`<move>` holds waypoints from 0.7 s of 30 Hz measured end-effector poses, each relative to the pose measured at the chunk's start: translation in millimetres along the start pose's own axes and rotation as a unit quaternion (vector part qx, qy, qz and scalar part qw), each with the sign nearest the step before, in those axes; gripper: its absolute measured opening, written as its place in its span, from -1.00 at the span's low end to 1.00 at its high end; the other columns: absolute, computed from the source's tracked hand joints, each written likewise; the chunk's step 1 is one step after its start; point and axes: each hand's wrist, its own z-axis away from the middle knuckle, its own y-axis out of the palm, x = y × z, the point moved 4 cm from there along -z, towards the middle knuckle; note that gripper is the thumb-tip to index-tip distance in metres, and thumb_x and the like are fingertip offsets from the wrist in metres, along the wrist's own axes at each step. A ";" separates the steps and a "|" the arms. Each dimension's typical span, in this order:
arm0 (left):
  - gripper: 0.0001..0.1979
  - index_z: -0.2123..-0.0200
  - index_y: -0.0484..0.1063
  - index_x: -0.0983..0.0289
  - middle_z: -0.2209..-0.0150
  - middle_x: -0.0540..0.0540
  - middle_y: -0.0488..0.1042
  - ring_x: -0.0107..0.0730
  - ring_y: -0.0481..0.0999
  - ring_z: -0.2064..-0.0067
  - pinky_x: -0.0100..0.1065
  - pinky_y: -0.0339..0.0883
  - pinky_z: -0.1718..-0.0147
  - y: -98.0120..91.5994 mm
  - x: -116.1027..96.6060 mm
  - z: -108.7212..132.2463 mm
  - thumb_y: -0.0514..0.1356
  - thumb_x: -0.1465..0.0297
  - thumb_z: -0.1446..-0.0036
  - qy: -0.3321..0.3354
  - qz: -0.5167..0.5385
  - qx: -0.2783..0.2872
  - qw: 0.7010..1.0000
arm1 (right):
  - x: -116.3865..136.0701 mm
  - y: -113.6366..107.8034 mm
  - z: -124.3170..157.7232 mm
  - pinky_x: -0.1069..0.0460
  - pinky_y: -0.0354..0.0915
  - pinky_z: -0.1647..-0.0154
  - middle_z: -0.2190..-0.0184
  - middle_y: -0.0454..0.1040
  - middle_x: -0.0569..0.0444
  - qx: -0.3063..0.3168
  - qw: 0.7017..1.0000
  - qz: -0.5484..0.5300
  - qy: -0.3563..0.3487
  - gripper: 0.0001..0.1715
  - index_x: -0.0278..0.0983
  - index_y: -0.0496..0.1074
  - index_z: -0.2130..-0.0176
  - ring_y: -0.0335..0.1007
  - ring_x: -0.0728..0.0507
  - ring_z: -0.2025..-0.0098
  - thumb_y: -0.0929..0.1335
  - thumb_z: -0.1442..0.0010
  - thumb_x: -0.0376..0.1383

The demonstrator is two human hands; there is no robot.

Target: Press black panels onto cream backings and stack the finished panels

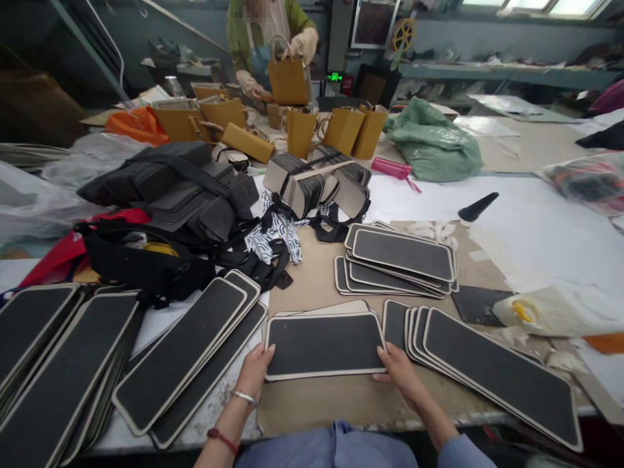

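Observation:
A dark rectangular panel (325, 344) with a pale border and rounded corners is held level in front of me. My left hand (257, 367) grips its left short edge, thumb on top. At the opposite short edge my right hand (396, 369) is closed on it the same way. Part of a similar panel (336, 308) shows just behind it, lying on brown card (312, 409). Overlapping panels (502, 377) fan out to the right of my right hand. Beside my left hand lies another small pile of panels (188, 354), set at a slant.
Tall panel stacks (73, 383) fill the left edge; another pile (402, 253) lies ahead. Strapped bundles (316, 179), a black bag (141, 257) and a green sack (433, 140) stand farther back. Across the table a person (273, 49) handles a mustard handbag (289, 81).

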 end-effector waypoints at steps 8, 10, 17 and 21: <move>-0.70 0.42 0.45 0.37 0.44 0.13 0.56 -0.14 0.52 0.22 -0.22 0.39 0.20 -0.6 4.6 -2.9 0.34 0.38 0.32 0.015 0.033 -0.019 0.999 | -11.4 -6.7 -15.2 -0.07 0.45 0.39 0.28 0.34 -0.01 -0.019 0.999 0.028 0.007 -0.53 -0.24 0.28 0.37 0.29 -0.25 0.15 0.34 0.25 0.01; -0.69 0.41 0.45 0.37 0.44 0.13 0.56 -0.15 0.52 0.22 -0.23 0.38 0.20 -1.4 5.8 -4.0 0.34 0.38 0.34 0.017 0.035 -0.027 0.999 | -12.3 -7.1 -15.9 -0.07 0.45 0.40 0.27 0.34 -0.02 -0.024 0.999 0.023 0.008 -0.51 -0.25 0.28 0.37 0.29 -0.25 0.15 0.35 0.26 0.01; -0.76 0.36 0.43 0.35 0.46 0.09 0.56 -0.22 0.53 0.23 -0.26 0.38 0.18 0.7 6.2 -1.6 0.29 0.46 0.22 -0.007 0.042 -0.018 0.999 | -9.1 -3.2 -9.9 -0.02 0.45 0.43 0.21 0.40 -0.02 -0.016 0.999 0.049 -0.003 -0.53 -0.25 0.31 0.27 0.33 -0.22 0.14 0.32 0.11 0.00; -0.82 0.32 0.42 0.35 0.44 0.10 0.56 -0.27 0.53 0.23 -0.27 0.37 0.15 1.7 3.8 -0.1 0.19 0.54 0.09 -0.016 0.026 -0.033 0.999 | -8.3 -1.2 -10.4 -0.01 0.44 0.46 0.19 0.41 -0.04 -0.032 0.998 0.051 -0.007 -0.56 -0.23 0.33 0.22 0.33 -0.23 0.12 0.29 0.04 -0.02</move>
